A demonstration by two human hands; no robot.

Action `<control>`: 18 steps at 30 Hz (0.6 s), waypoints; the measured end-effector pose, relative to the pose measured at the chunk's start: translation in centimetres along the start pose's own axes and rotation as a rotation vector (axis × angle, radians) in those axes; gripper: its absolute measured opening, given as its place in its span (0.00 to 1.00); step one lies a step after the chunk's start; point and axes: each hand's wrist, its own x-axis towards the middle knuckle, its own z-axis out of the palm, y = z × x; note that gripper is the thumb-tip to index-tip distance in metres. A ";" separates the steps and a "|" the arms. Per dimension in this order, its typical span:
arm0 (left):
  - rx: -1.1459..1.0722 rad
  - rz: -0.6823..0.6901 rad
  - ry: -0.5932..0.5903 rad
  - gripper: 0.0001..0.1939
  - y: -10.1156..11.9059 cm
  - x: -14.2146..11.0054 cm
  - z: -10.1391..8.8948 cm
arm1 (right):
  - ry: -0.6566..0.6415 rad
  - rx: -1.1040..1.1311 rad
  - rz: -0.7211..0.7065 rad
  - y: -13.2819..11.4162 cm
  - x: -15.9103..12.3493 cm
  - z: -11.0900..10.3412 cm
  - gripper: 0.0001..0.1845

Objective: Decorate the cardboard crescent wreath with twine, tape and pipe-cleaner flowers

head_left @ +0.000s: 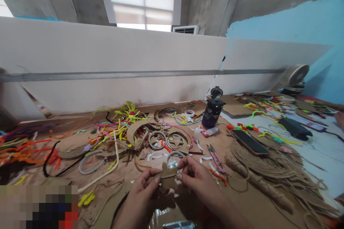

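Both hands hold a small brown cardboard cut-out (168, 178) low in the middle of the head view. My left hand (141, 194) pinches its left side with thumb and fingers closed. My right hand (195, 178) pinches its right edge, fingers curled. Just beyond them on the brown table (236, 200) lie a metal ring (174, 156), cardboard rings and arcs (176, 142) and pink-handled snips (216, 158).
Coloured pipe cleaners (113, 128) are strewn over the left and centre. A coil of jute rope (258, 164), a dark phone (248, 141), a purple bottle (213, 111) and a small fan (294, 78) sit to the right. White partition boards (107, 68) close the back.
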 end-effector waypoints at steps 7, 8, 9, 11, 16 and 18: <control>-0.022 -0.004 -0.024 0.20 0.2 -0.2 0.1 | -0.076 0.106 0.020 0.0 0.1 -0.1 0.16; -0.018 0.002 -0.018 0.20 0.1 -0.2 0.0 | -0.104 0.133 0.018 0.1 0.1 -0.1 0.16; -0.013 0.008 -0.020 0.21 0.0 -0.1 -0.1 | -0.131 0.156 0.016 0.2 0.2 -0.1 0.17; -0.004 0.016 -0.038 0.22 -0.1 0.0 -0.2 | -0.154 0.181 0.004 0.5 0.3 -0.1 0.17; 0.023 0.004 -0.072 0.21 -0.2 0.1 0.0 | -0.138 0.211 0.029 0.6 0.3 0.1 0.14; 0.016 0.003 -0.072 0.21 -0.1 0.0 0.1 | -0.135 0.204 0.049 0.3 0.1 0.2 0.12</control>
